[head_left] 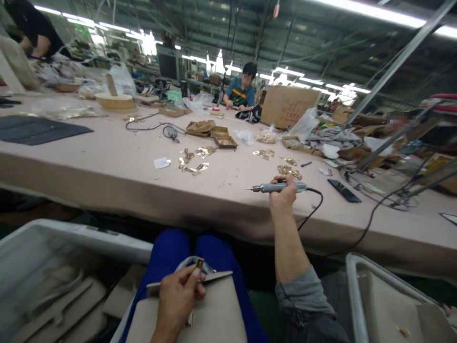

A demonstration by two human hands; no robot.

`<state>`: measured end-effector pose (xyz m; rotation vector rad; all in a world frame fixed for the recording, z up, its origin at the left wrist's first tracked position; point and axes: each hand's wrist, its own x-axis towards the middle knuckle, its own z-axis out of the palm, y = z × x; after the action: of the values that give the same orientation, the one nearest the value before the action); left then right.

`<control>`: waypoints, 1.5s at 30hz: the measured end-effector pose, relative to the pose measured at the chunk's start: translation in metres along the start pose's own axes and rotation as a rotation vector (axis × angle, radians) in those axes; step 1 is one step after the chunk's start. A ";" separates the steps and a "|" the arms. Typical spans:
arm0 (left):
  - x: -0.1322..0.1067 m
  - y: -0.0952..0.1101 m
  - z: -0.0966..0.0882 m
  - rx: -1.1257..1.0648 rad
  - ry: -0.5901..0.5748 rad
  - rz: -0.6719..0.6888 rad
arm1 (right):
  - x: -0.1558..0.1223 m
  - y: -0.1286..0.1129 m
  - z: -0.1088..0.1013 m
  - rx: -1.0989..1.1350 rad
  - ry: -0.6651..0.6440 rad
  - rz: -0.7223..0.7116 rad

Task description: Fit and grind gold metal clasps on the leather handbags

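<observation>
My right hand (284,191) is wrapped around a grey electric screwdriver (263,188) at the table's front edge. Its thin bit points left and a black cable leaves its back end. Over my lap, my left hand (177,296) pinches a small gold-coloured metal plate (200,263) between thumb and fingers. Under that hand, a beige bag piece (219,312) lies across my blue-covered thighs, with a strip or flap edge (219,275) raised near the fingertips. Loose gold metal fittings (194,159) are spread on the table beyond.
A white bin (89,233) with beige pieces stands at left, another bin (353,286) at right. On the table (117,162) are a phone (344,190), small cardboard trays (225,142), and a second corded tool (171,132). A person (241,90) sits across.
</observation>
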<state>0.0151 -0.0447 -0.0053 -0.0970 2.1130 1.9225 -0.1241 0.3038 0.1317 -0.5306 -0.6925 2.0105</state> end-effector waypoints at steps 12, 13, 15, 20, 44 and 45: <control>-0.021 0.003 0.006 -0.077 0.027 -0.011 | -0.197 0.009 -0.062 -0.150 -0.317 0.155; -0.022 0.003 0.007 -0.082 0.025 -0.006 | -0.206 0.012 -0.063 -0.162 -0.324 0.131; -0.022 0.003 0.007 -0.088 0.021 -0.002 | -0.217 0.018 -0.063 -0.180 -0.337 0.087; -0.023 0.005 0.008 -0.090 0.032 -0.013 | -0.226 0.027 -0.063 -0.197 -0.359 0.036; -0.021 -0.001 0.007 -0.061 0.041 -0.023 | -0.246 0.035 -0.059 -0.298 -0.513 -0.128; -0.021 -0.001 0.007 -0.063 0.038 -0.024 | -0.250 0.034 -0.058 -0.310 -0.540 -0.144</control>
<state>0.0369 -0.0407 -0.0015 -0.1718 2.0655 1.9890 0.0119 0.0881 0.0891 -0.0962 -1.3442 1.9280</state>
